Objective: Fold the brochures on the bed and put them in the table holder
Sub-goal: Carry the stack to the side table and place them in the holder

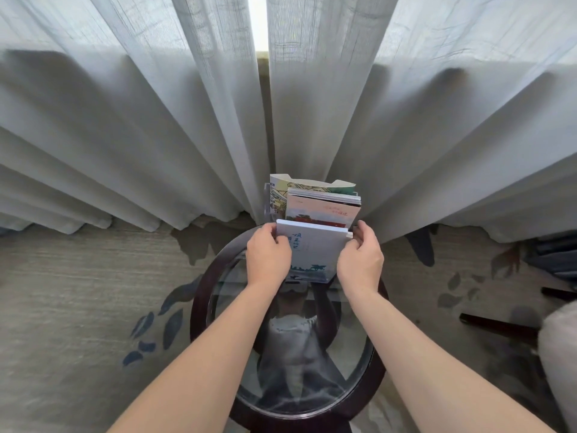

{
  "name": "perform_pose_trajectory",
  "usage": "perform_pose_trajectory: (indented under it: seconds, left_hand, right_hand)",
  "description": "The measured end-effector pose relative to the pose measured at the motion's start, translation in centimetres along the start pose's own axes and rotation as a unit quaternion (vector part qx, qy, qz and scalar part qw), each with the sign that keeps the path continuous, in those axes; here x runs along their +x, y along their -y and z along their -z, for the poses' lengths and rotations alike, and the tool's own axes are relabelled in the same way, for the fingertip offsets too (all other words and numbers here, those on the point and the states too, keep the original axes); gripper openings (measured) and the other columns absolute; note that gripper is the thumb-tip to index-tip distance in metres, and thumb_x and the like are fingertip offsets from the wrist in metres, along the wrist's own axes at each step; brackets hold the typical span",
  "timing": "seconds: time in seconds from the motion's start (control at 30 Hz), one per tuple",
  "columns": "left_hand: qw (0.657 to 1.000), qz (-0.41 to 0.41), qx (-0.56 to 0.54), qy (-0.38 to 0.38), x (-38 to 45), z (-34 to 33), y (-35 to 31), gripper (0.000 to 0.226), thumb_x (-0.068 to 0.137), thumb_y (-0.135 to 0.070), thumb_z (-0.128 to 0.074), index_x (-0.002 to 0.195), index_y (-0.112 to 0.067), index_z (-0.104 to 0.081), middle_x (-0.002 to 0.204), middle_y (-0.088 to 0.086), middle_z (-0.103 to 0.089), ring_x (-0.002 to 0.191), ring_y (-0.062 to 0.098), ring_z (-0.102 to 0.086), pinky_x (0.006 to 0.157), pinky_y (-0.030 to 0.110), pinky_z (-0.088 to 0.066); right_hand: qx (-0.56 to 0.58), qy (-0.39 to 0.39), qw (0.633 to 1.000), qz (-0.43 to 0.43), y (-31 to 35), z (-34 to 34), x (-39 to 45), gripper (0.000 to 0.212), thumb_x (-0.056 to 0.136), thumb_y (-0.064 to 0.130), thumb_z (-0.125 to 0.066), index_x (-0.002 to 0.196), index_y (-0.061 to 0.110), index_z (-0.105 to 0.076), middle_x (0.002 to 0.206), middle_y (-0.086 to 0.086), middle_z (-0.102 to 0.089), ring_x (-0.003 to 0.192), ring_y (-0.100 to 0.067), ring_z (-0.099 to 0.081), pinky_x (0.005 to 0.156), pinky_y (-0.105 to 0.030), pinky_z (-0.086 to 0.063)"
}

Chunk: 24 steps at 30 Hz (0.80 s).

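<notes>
— Pale-blue paper fills the middle: a folded brochure (pixel 312 248), held upright over the far edge of the round glass-topped bench (pixel 199 295). Who has it?

— Both hands. The left hand (pixel 269 254) holds its left edge, at nine o'clock of the brochure, fingers curled round that edge. The right hand (pixel 360 259) pinches the right edge, at three o'clock, thumb and fingertips closed on the paper's side. So each grip is narrow and holding the brochure.

— And the holder?

— Just beyond the brochure, at twelve o'clock from it, stands a clear table holder (pixel 267 201) on the far rim of the bench. Several other brochures (pixel 321 207) already stand in it, one with a red building on its cover in front, a yellow-and-green map-like one behind. The held brochure sits right in front of that stack; whether its lower edge is inside the holder I cannot tell, since the hands and the paper cover that part.

— What lies around?

— Grey sheer curtains (pixel 125 120) hang behind the holder, with a bright gap at twelve o'clock. A beige carpet (pixel 78 276) with blue leaf shapes spreads under the bench. The glass shows a reflection of the person.
</notes>
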<state>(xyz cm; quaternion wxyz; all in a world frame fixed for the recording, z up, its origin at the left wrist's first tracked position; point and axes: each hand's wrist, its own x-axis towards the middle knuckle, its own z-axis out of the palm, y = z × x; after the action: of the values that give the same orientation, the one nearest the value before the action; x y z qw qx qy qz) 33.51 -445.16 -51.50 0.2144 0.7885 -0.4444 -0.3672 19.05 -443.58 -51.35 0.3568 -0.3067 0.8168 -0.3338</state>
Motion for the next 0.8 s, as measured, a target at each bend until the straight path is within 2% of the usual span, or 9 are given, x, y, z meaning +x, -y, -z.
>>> perform_pose_trajectory:
  seconds: [0.13, 0.27, 0.3, 0.37, 0.43, 0.57, 0.8]
  left_hand:
    - [1.0, 0.019, 0.007, -0.004, -0.2, -0.2, -1.0, 0.023, 0.095, -0.018, -0.047, 0.103, -0.013, -0.068, 0.104, 0.007, -0.069, 0.096, 0.028, -0.062, 0.082, 0.042, -0.056]
    - [1.0, 0.026, 0.004, 0.005, -0.6, -0.1, -1.3, 0.021, 0.094, -0.017, -0.045, 0.091, -0.016, -0.065, 0.099, 0.008, -0.068, 0.093, 0.031, -0.062, 0.079, 0.043, -0.056]
    - [0.999, 0.03, 0.004, 0.011, -0.7, 0.0, -1.2, 0.022, 0.094, -0.016, -0.044, 0.096, -0.016, -0.066, 0.104, 0.008, -0.068, 0.096, 0.031, -0.061, 0.081, 0.044, -0.056]
    - [0.999, 0.032, 0.001, 0.022, -0.5, 0.1, -1.1, 0.032, 0.095, -0.014, -0.043, 0.118, -0.014, -0.065, 0.122, 0.008, -0.065, 0.11, 0.03, -0.058, 0.091, 0.047, -0.055]
    - [1.0, 0.021, -0.012, 0.016, -0.3, 0.1, -1.5, 0.042, 0.096, -0.013, -0.044, 0.137, -0.016, -0.055, 0.136, 0.005, -0.057, 0.124, 0.026, -0.052, 0.1, 0.047, -0.051]
    - [0.999, -0.019, -0.033, -0.002, 0.0, 0.1, -3.0, 0.047, 0.096, -0.012, -0.047, 0.142, -0.022, -0.048, 0.14, -0.001, -0.054, 0.13, 0.021, -0.047, 0.105, 0.044, -0.047]
    - [0.998, -0.046, -0.032, 0.021, -0.3, -1.0, -4.3, 0.055, 0.095, -0.008, -0.047, 0.148, -0.023, -0.041, 0.14, 0.0, -0.05, 0.132, 0.023, -0.043, 0.112, 0.047, -0.04]
  right_hand:
    - [-0.02, 0.026, 0.998, -0.057, 0.0, -1.0, -0.1, 0.04, 0.104, 0.019, -0.037, 0.141, 0.022, -0.052, 0.135, -0.006, -0.06, 0.127, -0.029, -0.051, 0.101, -0.051, -0.05]
    - [-0.035, 0.019, 0.998, -0.056, 0.1, -1.4, -0.7, 0.04, 0.103, 0.017, -0.035, 0.138, 0.019, -0.055, 0.13, -0.01, -0.062, 0.123, -0.031, -0.052, 0.097, -0.05, -0.052]
    - [-0.036, 0.023, 0.998, -0.051, 0.0, -1.2, -0.8, 0.041, 0.103, 0.016, -0.035, 0.14, 0.02, -0.053, 0.131, -0.01, -0.061, 0.123, -0.031, -0.052, 0.097, -0.05, -0.053]
    - [-0.028, 0.032, 0.998, -0.041, 0.2, -0.9, -0.9, 0.046, 0.102, 0.012, -0.035, 0.145, 0.022, -0.047, 0.135, -0.008, -0.059, 0.125, -0.029, -0.051, 0.098, -0.049, -0.053]
    - [-0.005, 0.034, 0.999, -0.03, 0.8, -0.5, -0.9, 0.052, 0.102, 0.01, -0.037, 0.151, 0.026, -0.038, 0.141, -0.004, -0.054, 0.13, -0.026, -0.048, 0.102, -0.049, -0.05]
    - [0.018, 0.037, 0.999, 0.001, 1.6, -0.3, -0.6, 0.054, 0.101, 0.006, -0.04, 0.147, 0.033, -0.041, 0.139, 0.003, -0.056, 0.128, -0.02, -0.049, 0.102, -0.048, -0.051]
    - [0.018, 0.049, 0.999, 0.013, 1.5, -0.1, -0.5, 0.061, 0.094, 0.0, -0.04, 0.147, 0.03, -0.044, 0.137, 0.003, -0.056, 0.127, -0.021, -0.049, 0.104, -0.046, -0.047]
